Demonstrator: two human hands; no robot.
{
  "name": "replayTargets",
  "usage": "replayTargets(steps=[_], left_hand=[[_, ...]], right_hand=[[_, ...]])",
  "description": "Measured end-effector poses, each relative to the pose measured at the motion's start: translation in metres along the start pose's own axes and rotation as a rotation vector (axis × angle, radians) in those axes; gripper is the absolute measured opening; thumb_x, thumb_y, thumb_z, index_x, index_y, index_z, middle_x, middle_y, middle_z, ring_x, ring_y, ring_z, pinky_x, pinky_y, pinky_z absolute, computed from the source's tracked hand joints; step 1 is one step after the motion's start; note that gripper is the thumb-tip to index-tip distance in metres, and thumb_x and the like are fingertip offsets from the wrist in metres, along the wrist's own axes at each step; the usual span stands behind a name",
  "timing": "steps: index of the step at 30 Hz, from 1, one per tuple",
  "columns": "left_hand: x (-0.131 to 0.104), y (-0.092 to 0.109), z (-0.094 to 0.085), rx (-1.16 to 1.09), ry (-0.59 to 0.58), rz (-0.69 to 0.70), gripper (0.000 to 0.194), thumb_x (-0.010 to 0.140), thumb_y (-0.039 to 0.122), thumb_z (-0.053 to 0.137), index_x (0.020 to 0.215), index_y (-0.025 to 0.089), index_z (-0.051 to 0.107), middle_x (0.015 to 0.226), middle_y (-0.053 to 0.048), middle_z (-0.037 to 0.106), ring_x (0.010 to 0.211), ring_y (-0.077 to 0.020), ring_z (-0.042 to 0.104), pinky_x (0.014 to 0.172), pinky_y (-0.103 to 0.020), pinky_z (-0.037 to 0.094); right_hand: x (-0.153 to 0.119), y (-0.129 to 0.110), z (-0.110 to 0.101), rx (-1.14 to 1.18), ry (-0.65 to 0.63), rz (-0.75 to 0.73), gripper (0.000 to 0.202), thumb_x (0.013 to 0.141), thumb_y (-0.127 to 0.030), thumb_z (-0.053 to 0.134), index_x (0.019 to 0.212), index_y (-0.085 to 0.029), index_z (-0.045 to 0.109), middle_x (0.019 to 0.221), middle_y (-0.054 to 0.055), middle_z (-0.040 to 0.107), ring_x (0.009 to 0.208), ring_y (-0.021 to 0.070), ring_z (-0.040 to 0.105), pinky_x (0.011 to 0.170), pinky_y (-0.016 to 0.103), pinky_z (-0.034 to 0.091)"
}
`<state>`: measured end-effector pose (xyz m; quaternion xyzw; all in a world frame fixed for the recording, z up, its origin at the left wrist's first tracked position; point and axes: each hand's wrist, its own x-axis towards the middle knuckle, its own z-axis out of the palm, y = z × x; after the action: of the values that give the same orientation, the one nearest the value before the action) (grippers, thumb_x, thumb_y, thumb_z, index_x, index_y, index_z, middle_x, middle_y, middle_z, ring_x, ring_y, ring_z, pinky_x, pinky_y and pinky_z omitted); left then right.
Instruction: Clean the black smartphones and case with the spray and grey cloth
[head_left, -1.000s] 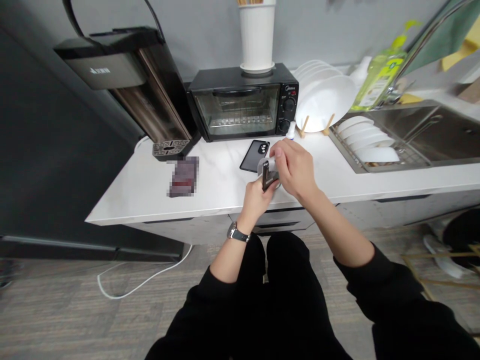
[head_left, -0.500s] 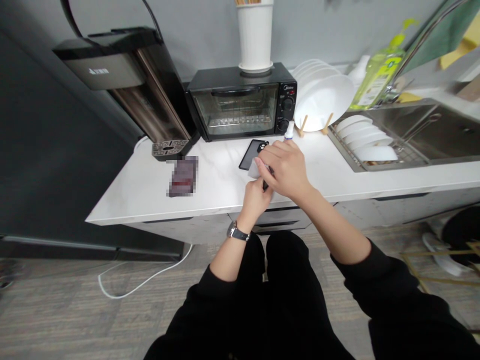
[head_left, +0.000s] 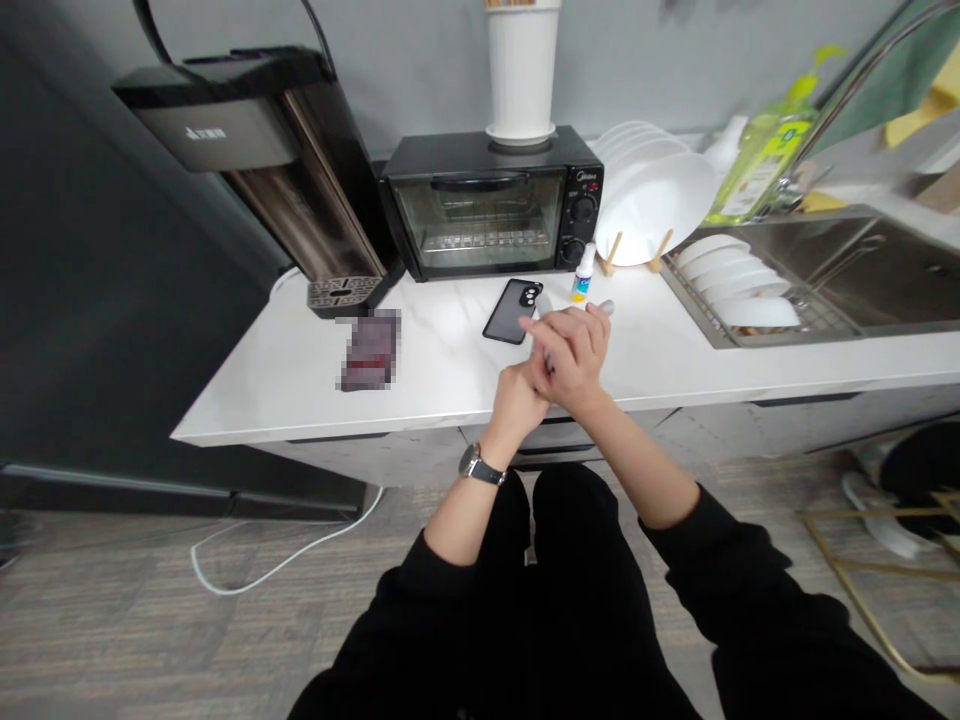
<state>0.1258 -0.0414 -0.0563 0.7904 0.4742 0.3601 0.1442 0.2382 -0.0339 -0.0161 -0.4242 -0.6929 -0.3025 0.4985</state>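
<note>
My left hand [head_left: 520, 400], with a watch at its wrist, is closed round something mostly hidden, over the counter's front edge. My right hand [head_left: 574, 350] lies over it, fingers curled on a pale grey cloth [head_left: 604, 307] whose ends stick out past the fingers. Just behind the hands, a dark phone case [head_left: 511, 311] with camera cutouts lies flat on the white counter [head_left: 442, 350]. A small spray bottle [head_left: 583, 275] with a blue and yellow label stands upright behind my right hand.
A black toaster oven [head_left: 487, 215] bears a white cup [head_left: 523, 75]. To its left stands a drink dispenser [head_left: 300, 180], a blurred-out item [head_left: 370, 350] before it. White plates [head_left: 652, 195], a green soap bottle [head_left: 765, 160] and a sink [head_left: 877, 270] are at the right.
My right hand has shifted back toward me and turned, its fingers now more curled. The small spray bottle, mostly covered before, shows fully. The grey cloth now sticks out at the right too.
</note>
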Motion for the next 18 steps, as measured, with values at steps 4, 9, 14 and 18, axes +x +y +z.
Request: replayTargets(steps=[4,9,14,18], left_hand=[[0.0,0.004,-0.005,-0.052,-0.003,-0.022,0.043,0.089,0.015,0.063,0.132,0.013,0.065,0.087,-0.01,0.081,0.081,-0.0281,0.076,0.07,-0.032,0.054],[-0.001,0.008,-0.008,-0.051,0.0,-0.039,0.012,0.093,0.016,0.061,0.095,0.016,0.073,0.086,-0.011,0.08,0.083,-0.0283,0.077,0.071,-0.032,0.053],[-0.001,0.014,-0.011,-0.059,-0.009,-0.05,0.015,0.096,0.022,0.063,0.107,0.018,0.072,0.089,-0.008,0.079,0.085,-0.0267,0.077,0.075,-0.032,0.054],[-0.002,0.02,-0.017,-0.086,-0.101,0.027,0.036,0.097,0.026,0.067,0.132,0.024,0.06,0.115,-0.006,0.077,0.105,-0.0266,0.075,0.088,-0.035,0.057]], right_hand=[[0.015,-0.003,-0.004,0.051,0.015,0.111,0.027,0.102,-0.036,0.045,0.087,-0.024,0.065,0.084,0.007,0.065,0.092,0.027,0.061,0.099,0.051,0.045],[0.053,-0.002,-0.019,0.107,-0.205,0.084,0.044,0.106,-0.034,0.044,0.063,-0.024,0.047,0.06,0.001,0.049,0.07,0.0206,0.05,0.075,0.04,0.038],[0.058,0.008,-0.035,0.294,-0.256,-0.079,0.039,0.101,-0.03,0.051,0.064,-0.024,0.043,0.062,-0.001,0.05,0.07,0.0184,0.046,0.072,0.037,0.035],[0.035,0.03,-0.046,0.49,-0.051,0.107,0.046,0.103,-0.03,0.052,0.062,-0.024,0.033,0.057,-0.003,0.04,0.064,0.0168,0.042,0.069,0.036,0.036]])
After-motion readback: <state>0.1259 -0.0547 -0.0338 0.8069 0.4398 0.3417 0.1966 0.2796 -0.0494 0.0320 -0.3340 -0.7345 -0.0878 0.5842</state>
